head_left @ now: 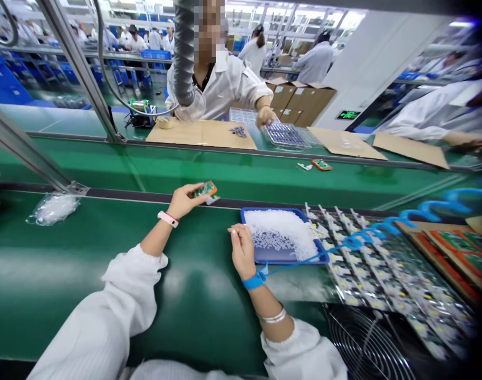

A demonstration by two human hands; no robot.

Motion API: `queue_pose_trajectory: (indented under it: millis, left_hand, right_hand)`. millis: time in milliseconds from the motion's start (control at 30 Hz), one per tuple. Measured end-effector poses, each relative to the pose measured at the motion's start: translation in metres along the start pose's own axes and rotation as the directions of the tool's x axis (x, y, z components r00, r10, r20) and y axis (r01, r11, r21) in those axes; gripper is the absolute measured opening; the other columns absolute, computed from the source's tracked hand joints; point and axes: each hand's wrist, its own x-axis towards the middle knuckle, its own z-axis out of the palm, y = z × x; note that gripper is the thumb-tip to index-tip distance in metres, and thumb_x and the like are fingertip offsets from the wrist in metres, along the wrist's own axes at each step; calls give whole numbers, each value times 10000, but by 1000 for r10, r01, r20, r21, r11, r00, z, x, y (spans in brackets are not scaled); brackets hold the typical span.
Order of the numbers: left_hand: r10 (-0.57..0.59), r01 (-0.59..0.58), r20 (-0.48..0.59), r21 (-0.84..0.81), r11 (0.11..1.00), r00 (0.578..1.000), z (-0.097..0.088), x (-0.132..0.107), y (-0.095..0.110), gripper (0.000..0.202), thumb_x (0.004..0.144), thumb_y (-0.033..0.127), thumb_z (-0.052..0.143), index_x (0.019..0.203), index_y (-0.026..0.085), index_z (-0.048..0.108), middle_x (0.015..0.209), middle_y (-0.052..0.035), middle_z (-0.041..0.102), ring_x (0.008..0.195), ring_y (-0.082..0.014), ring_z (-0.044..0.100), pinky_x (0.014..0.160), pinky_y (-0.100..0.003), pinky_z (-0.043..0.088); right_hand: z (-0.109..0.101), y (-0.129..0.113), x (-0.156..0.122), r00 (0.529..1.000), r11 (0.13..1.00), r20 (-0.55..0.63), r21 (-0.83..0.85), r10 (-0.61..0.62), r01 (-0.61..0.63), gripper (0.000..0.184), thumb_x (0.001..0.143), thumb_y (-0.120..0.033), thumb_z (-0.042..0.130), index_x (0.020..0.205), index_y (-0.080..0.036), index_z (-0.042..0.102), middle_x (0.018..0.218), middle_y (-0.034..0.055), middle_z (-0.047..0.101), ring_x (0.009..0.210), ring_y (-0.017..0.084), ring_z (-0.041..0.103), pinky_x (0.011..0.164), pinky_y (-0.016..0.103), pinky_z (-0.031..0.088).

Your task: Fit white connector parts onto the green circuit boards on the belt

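My left hand [181, 201] grips a small circuit board [206, 189], green with an orange edge, and holds it over the dark rail between bench and conveyor. A small pale piece shows below the board. My right hand [243, 249] is closed at the left edge of a blue tray [324, 258], thumb and fingers together; anything in them is too small to make out. White plastic pellets [278, 221] fill much of the tray. A blue wrist strap [254, 281] with a coiled cord circles my right wrist.
Rows of white parts [367, 258] lie right of the tray, beside stacked orange-edged boards [462, 243]. A black fan grille [367, 343] sits at front right. Another board [321, 165] lies on the green conveyor [241, 169]. Across it, a co-worker [221, 84] reaches toward a parts tray [286, 135].
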Motion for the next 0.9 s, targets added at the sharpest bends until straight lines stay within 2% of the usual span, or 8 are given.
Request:
queue_pose_trajectory:
  millis: [67,133,300,400,533,633,767,900]
  left_hand:
    - [77,-51,-186,141,989,979,-1,26,-14,513,697,451,714,1117,164,651,1123,-98,660,1043,-247,597,944,-377,444]
    - [162,-75,-254,322,944,953,-4,45,-32,535,694,437,725,1147,170,630,1176,-106,627,1102,-257,554,993,-399,406]
    - [59,-31,-27,605,796,998,-18,55,-82,598,675,370,748,1209,162,579,1175,-125,610,1098,-274,539,973,-388,416]
    - [-2,17,-25,635,773,1000,-26,48,-98,597,668,335,747,1205,138,574,1139,-146,619,1079,-306,538,946,-417,424]
    - [-33,130,-149,704,699,988,-29,39,-97,507,728,283,677,1203,146,563,1241,-157,555,1149,-338,468,948,-457,403]
    - [1,131,-182,715,686,983,-25,32,-87,409,772,226,599,1178,173,576,1255,-126,547,1166,-310,453,944,-432,406]
    - [97,-8,-94,675,738,991,-12,18,-71,363,812,273,542,1154,159,584,1231,-116,561,1175,-281,455,977,-417,386]
    - [168,-139,14,630,764,986,0,-6,-52,364,848,351,493,1151,168,580,1227,-111,565,1178,-277,459,991,-429,366]
  right_hand:
    - [1,1,0,1000,1000,4,0,11,-11,233,920,-321,392,833,-199,571,911,59,539,932,187,510,897,384,379]
    - [1,1,1,1000,1000,10,1,24,-24,242,919,-332,396,826,-197,574,909,62,535,921,188,512,860,370,396]
    - [1,3,0,995,997,56,3,78,-79,249,904,-369,424,805,-197,573,909,69,532,894,188,515,778,344,424]
    - [2,3,-1,992,995,76,7,101,-102,256,895,-384,435,800,-191,573,912,75,529,881,190,518,756,341,431]
    - [3,4,0,989,992,87,10,122,-124,251,882,-391,452,790,-191,573,918,75,526,865,187,519,733,334,439]
    - [3,5,0,988,992,90,12,122,-124,224,871,-374,474,771,-195,563,910,70,528,840,178,518,709,321,445]
    - [1,-5,-2,992,998,108,5,65,-66,178,873,-319,465,792,-200,570,918,66,528,823,170,530,703,319,456]
    - [-19,-23,6,975,987,172,-54,-137,149,113,850,-254,482,879,-210,582,984,77,539,960,199,536,858,374,439]
